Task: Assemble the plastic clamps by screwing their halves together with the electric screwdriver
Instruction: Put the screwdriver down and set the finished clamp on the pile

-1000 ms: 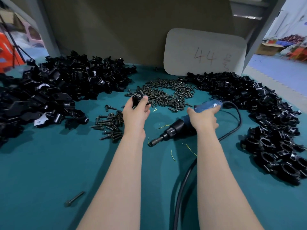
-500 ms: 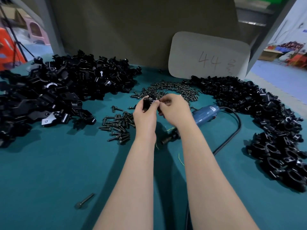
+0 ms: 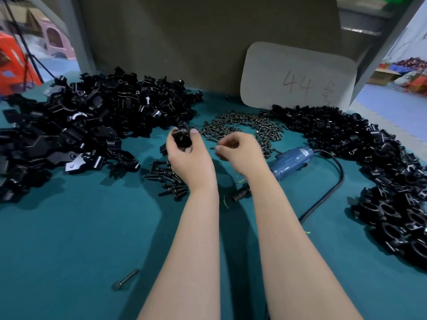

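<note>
Over the bench [image 3: 69,239], my left hand [image 3: 189,158] is gripping a black clamp [image 3: 182,138]; my right hand [image 3: 238,153], at its three o'clock, is curling, holding what I cannot tell. Unscrewed halves could be slipping apart.

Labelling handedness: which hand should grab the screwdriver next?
Likely right: the right hand is next to the electric screwdriver, while the left hand grips a clamp.

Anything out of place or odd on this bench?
A lone long bolt lies on the cloth at front left, far from the screw piles. Yellow-green scraps lie by the tip of the electric screwdriver.
</note>
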The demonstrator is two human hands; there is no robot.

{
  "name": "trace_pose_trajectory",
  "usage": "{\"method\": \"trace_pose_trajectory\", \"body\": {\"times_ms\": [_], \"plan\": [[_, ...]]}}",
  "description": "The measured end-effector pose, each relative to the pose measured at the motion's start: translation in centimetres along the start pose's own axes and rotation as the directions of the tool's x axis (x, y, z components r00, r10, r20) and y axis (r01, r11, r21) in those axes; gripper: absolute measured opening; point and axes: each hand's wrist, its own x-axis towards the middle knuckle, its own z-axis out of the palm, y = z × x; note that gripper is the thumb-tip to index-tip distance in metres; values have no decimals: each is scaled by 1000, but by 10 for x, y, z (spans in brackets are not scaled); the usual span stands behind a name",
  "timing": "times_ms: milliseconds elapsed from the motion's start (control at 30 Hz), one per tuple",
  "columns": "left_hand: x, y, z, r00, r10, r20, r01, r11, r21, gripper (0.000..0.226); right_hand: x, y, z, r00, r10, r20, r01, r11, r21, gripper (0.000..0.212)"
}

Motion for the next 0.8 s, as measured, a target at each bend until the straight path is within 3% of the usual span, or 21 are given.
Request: {"method": "trace_pose_trajectory", "body": {"times_ms": [33, 100, 233, 300, 400, 567, 700, 800], "plan": [[1, 2, 0, 1000, 5, 2, -5, 999, -41, 32, 0, -2, 6, 994, 8, 108, -10, 1000, 18, 7], [-1, 6, 0, 999, -12, 38, 15, 996, -88, 25, 2, -4, 16, 980, -8, 199, 34, 992, -124, 17], [-5, 5, 0, 969, -179, 171, 212, 957, -196, 8, 19, 3, 22, 997, 41, -65, -64, 909, -413, 38], [-6, 3, 0, 938, -273, 213, 317, 925, -210, 10, 24, 9, 22, 990, 131, -50, -138, 859, -493, 45], [-8, 0, 1, 922, -315, 224, 359, 913, -193, 11, 26, 14, 26, 981, 189, 35, -132, 793, -595, 46], [-8, 0, 0, 929, -303, 213, 342, 922, -181, 5, 26, 14, 31, 987, 127, -93, -158, 793, -588, 31], [-9, -1, 0, 921, -323, 219, 360, 920, -158, 9, 26, 13, 29, 977, 160, -140, -212, 791, -574, 29], [-9, -2, 0, 913, -334, 235, 372, 917, -143, 10, 26, 15, 28, 977, 149, -152, -205, 845, -493, 32]]}}
